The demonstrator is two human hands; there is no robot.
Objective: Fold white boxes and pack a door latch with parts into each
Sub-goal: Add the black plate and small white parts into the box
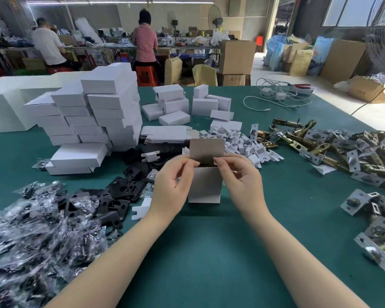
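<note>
A small white box [206,185] stands upright on the green table [209,252] in front of me, its grey-brown lid flap [207,150] raised. My left hand [173,185] pinches the box's left side flap at the top. My right hand [240,178] pinches the right side flap. What lies inside the box is hidden. Brass door latches [320,145] lie heaped at the right. Black plates [122,196] and plastic bags of parts [31,230] lie at the left.
Stacks of folded white boxes [93,116] stand at the back left, flat box blanks [165,134] and small white inserts [238,141] behind the box. White cables [276,96] lie at the far right. Two people work at a far bench.
</note>
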